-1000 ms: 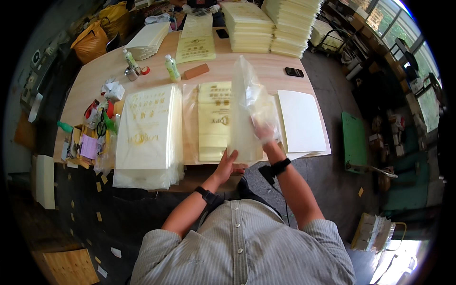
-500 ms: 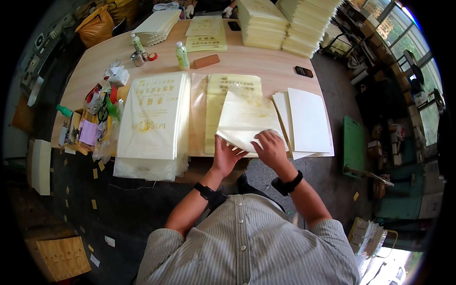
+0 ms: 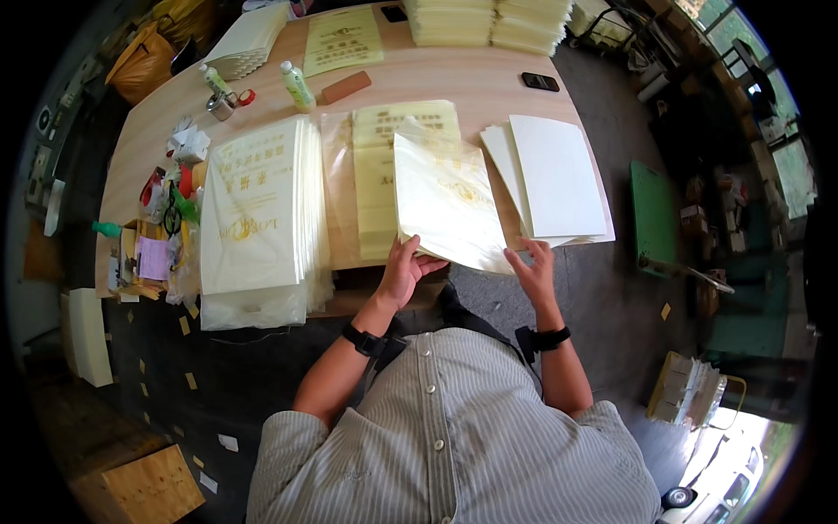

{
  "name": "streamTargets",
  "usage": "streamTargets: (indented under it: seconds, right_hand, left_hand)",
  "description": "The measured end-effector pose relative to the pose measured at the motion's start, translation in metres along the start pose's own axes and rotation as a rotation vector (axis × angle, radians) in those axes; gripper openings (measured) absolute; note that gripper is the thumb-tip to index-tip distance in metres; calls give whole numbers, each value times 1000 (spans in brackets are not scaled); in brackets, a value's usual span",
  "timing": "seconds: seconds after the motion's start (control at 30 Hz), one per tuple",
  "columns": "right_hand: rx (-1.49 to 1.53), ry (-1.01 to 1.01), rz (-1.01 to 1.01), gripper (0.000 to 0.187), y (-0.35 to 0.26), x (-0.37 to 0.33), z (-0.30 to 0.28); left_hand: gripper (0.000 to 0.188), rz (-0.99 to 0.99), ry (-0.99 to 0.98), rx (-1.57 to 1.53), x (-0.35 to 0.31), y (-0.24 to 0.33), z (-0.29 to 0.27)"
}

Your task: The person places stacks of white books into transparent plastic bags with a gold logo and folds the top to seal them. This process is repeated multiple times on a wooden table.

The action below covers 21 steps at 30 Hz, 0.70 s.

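Note:
A cream plastic bag (image 3: 447, 196) with gold print is tilted up off the table edge in front of me. My left hand (image 3: 404, 272) grips its lower left corner, thumb on top and fingers underneath. At the lower right corner, my right hand (image 3: 534, 269) has its thumb and fingers closed on the bag's edge. Beneath and behind the bag lies a pile of yellowish printed bags (image 3: 375, 166). White boards (image 3: 559, 179) are stacked just right of it. To the left, a thick pile of white printed bags (image 3: 249, 210) overhangs the table edge.
Across the wooden table (image 3: 419, 74) stand a bottle (image 3: 298, 86), a brown block (image 3: 346, 87), a metal cup (image 3: 220, 106) and a phone (image 3: 540, 81). Tall stacks (image 3: 489, 24) rise at the far edge. A tool box (image 3: 144, 253) sits left; a green cart (image 3: 659, 214) stands right.
The bag's lower edge, folded up before, now lies opened out toward me. My right hand has moved from the bag's middle to its right corner. The view has shifted.

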State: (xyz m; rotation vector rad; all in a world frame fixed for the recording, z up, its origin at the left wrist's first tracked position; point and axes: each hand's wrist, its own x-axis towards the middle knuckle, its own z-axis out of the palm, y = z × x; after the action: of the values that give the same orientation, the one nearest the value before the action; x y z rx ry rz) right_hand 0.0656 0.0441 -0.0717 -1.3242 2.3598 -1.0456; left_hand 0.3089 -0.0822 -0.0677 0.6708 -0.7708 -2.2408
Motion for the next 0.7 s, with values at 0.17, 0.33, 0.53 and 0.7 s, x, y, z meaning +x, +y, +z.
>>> streamTargets:
  seconds: [0.17,0.33,0.53,0.7]
  right_hand:
    - [314,-136,117,35,8,-15,26]
    - [550,38,132,27,11,0,26]
    - [514,102,34,32,-49,22,17]
    - [569,166,108,28,-47,39,16]
  left_hand:
    - [53,-63,-66,-192,-9,0,-12]
    - [61,75,167,370,-26,20,-14]
    - [58,113,175,1645,-21,23,-25]
    - [14,243,313,1909,-5,26,-36]
